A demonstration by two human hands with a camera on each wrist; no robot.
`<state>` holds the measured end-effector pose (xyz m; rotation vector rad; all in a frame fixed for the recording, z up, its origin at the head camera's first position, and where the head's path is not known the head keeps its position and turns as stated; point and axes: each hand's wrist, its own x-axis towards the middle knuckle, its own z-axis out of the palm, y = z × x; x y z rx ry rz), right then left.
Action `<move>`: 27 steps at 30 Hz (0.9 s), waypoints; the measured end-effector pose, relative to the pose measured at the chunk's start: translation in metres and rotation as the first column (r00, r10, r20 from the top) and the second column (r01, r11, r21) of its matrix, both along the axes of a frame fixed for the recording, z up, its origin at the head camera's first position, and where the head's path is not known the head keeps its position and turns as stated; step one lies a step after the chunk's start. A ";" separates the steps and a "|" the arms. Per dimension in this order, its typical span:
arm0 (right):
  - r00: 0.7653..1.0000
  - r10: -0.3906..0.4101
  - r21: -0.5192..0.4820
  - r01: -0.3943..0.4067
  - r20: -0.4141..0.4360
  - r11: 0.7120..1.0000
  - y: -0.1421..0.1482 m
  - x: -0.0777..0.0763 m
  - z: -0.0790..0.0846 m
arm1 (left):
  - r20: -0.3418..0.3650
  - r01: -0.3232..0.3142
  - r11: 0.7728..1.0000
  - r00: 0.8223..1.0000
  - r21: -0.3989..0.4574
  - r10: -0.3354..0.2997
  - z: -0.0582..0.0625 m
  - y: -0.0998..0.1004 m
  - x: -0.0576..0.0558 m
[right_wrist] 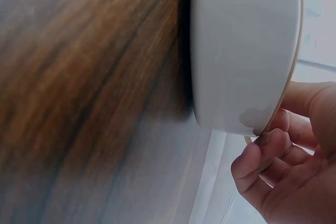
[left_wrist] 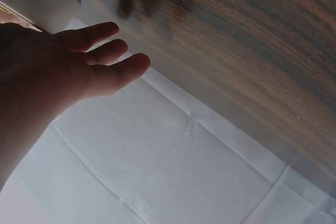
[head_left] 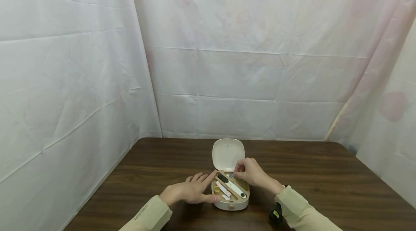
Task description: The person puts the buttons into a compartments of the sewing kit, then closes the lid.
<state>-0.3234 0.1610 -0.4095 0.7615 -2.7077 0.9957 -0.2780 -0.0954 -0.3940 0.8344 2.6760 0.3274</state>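
A white oval box (head_left: 225, 205) stands on the table with its lid (head_left: 228, 154) raised at the back. In its tan insert lie a slim black and white tool (head_left: 235, 189), a pink and white strip (head_left: 223, 189), a small gold cup-like piece (head_left: 216, 189) and a small blue item (head_left: 231, 175). My left hand (head_left: 191, 189) is spread along the box's left side, index finger and thumb at its rim. At the back right, my right hand (head_left: 253, 174) reaches over the rim, fingers curled, fingertips beside the blue item. I cannot tell whether they pinch anything.
The dark wooden table (head_left: 169, 155) has rounded far corners. White cloth (head_left: 227, 61) hangs behind it and along both sides. A black device with a yellow-green mark (head_left: 276, 214) shows below the right sleeve (head_left: 292, 202).
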 end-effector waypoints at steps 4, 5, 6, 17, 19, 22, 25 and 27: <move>1.000 0.010 -0.022 -0.010 -0.020 1.000 0.002 0.002 0.002 | -0.004 0.013 1.000 1.000 0.004 -0.013 -0.001 -0.001 -0.002; 1.000 0.012 -0.028 -0.012 -0.023 1.000 0.003 0.003 0.003 | -0.005 0.014 1.000 1.000 0.005 -0.014 -0.001 -0.001 -0.003; 1.000 0.012 -0.033 -0.013 -0.026 0.999 0.004 0.004 0.004 | -0.008 0.011 1.000 1.000 0.005 -0.011 -0.001 -0.001 -0.002; 0.999 -0.008 0.010 0.008 -0.036 1.000 0.038 0.011 0.005 | 0.007 0.007 1.000 1.000 0.010 -0.007 -0.002 -0.001 -0.001; 0.999 -0.010 0.020 0.010 -0.042 1.000 0.045 0.012 0.005 | 0.011 0.007 1.000 1.000 0.009 -0.007 -0.002 -0.001 -0.001; 0.998 -0.015 0.036 0.017 -0.058 0.999 0.057 0.014 0.007 | 0.011 0.003 1.000 1.000 0.011 -0.003 -0.002 -0.001 0.000; 0.998 -0.024 0.068 0.028 -0.062 0.997 0.070 0.015 0.009 | 0.004 0.000 1.000 1.000 0.013 0.000 -0.002 -0.001 0.001; 0.998 -0.030 0.098 0.036 -0.057 0.995 0.078 0.016 0.009 | -0.001 -0.001 1.000 1.000 0.010 0.001 -0.002 -0.001 0.001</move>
